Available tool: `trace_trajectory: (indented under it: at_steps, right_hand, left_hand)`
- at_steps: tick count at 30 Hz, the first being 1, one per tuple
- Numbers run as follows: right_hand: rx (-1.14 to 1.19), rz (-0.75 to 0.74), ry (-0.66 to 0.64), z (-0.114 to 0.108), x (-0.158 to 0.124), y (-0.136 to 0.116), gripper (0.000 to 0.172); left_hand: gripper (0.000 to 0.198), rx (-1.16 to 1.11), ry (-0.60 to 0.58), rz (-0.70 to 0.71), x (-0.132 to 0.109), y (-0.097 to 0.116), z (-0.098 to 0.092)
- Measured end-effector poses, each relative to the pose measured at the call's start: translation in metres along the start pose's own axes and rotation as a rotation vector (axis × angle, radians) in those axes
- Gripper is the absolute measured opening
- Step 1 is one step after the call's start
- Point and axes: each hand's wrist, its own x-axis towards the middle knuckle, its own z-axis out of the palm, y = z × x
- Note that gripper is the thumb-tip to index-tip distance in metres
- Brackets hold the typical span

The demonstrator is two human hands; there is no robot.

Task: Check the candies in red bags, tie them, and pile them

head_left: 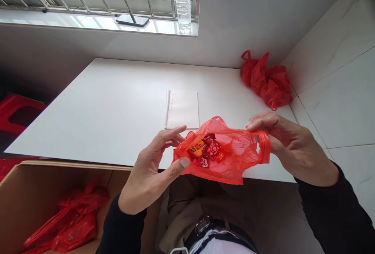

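Observation:
A thin red plastic bag (231, 168) is held up in front of me at the table's near edge, its mouth spread. Inside lie several small wrapped candies (213, 149) in red and orange-yellow wrappers, gathered toward the left. My left hand (155, 172) grips the bag's left end, thumb in front and fingers partly hidden behind it. Pinched in my right hand (288, 146) is the right end, near the handle loop.
A white booklet (183, 109) lies on the white table (117, 101). Several tied red bags (266, 80) sit in the far right corner. A cardboard box (117, 166) with red bags (76, 219) stands lower left. On the windowsill are a phone (132, 20) and a clear bottle (183, 6).

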Motion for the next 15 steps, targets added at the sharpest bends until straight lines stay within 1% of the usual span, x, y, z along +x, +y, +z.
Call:
trace_trajectory:
  at_steps: [2,4,8,9,10,13,15]
  right_hand:
    - [-0.027,-0.019,0.028,-0.001,0.000,-0.002,0.012]
    - [-0.026,-0.026,0.052,-0.001,0.000,-0.003,0.012]
    - [-0.003,-0.041,0.075,-0.001,-0.001,-0.004,0.012]
    - [-0.007,-0.039,0.087,-0.002,-0.001,-0.004,0.012]
    - [-0.008,-0.031,0.100,-0.002,-0.001,-0.004,0.012]
    - [0.027,0.020,0.132,-0.002,-0.002,-0.004,0.012]
    - [0.067,0.058,0.157,-0.001,-0.002,-0.004,0.013]
  left_hand:
    - [0.050,-0.065,-0.043,-0.008,0.003,-0.002,-0.005]
    - [0.050,-0.083,-0.040,-0.015,0.005,-0.004,-0.005]
    - [0.052,0.026,-0.056,-0.057,0.009,-0.005,0.003]
    - [0.049,0.055,-0.060,-0.066,0.010,-0.005,0.005]
    - [0.043,0.069,-0.061,-0.070,0.012,-0.005,0.006]
    - [0.014,0.039,-0.034,-0.071,0.015,-0.005,0.010]
    - [0.014,-0.003,0.001,-0.079,0.016,-0.004,0.010]
